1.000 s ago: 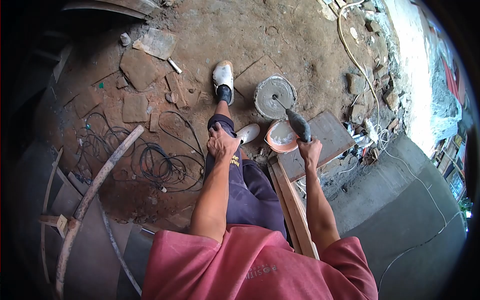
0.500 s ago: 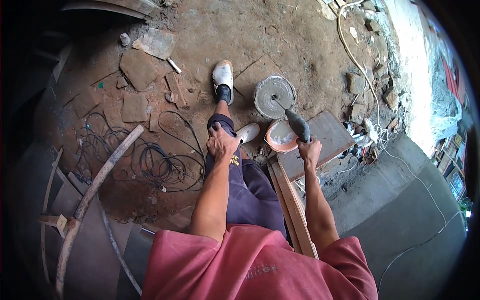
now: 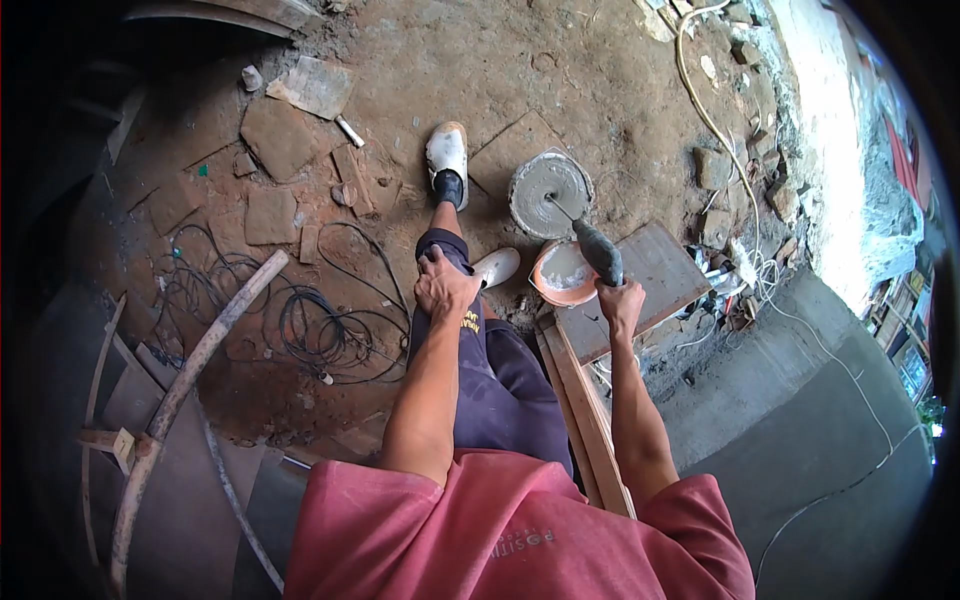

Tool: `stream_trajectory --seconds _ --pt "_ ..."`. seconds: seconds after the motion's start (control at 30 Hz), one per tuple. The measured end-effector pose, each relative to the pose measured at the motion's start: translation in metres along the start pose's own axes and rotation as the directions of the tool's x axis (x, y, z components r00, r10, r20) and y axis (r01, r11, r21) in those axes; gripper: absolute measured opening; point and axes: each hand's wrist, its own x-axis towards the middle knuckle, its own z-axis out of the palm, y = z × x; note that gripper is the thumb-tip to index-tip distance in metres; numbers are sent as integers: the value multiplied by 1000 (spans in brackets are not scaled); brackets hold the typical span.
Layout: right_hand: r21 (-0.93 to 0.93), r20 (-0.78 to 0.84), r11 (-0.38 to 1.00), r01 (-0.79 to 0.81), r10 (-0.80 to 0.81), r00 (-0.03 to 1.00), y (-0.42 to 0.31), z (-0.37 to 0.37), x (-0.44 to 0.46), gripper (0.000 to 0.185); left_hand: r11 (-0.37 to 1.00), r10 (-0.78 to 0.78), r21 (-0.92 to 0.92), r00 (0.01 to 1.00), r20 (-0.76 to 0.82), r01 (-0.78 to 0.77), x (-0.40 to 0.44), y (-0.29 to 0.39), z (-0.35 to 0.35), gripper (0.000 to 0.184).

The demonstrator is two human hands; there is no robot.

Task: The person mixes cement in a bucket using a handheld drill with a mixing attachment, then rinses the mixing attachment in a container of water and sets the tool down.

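Gripping a dark power tool (image 3: 600,252) by its rear in the closed fingers of the right hand (image 3: 622,305), with the left hand (image 3: 446,287) curled over the trouser leg (image 3: 436,238), impossible to tell whether clutching it. Apparently stirring, with the thin shaft (image 3: 563,209) slanting into grey mix (image 3: 561,178) inside the bucket (image 3: 513,207), just beside the orange tub (image 3: 572,297). Probably best now to hold firm and guide the shaft evenly, without slopping.

Power tool (image 3: 597,250): handle hidden inside right grip (image 3: 622,303). Rod (image 3: 563,208): far end sunk from sight in grey mix (image 3: 532,203). Pink shirt (image 3: 440,540): cropped by lower edge.
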Motion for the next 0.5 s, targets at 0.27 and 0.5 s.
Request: stream_trajectory --seconds 0.27,0.5 --pt "-22 -24 1000 13 -14 1000 4 2 1 38 1000 5 10 1000 -13 -4 -1 1 1 94" --pt "-9 -35 1000 19 -20 999 9 7 2 37 1000 -4 18 1000 1 4 1 1 1 92"
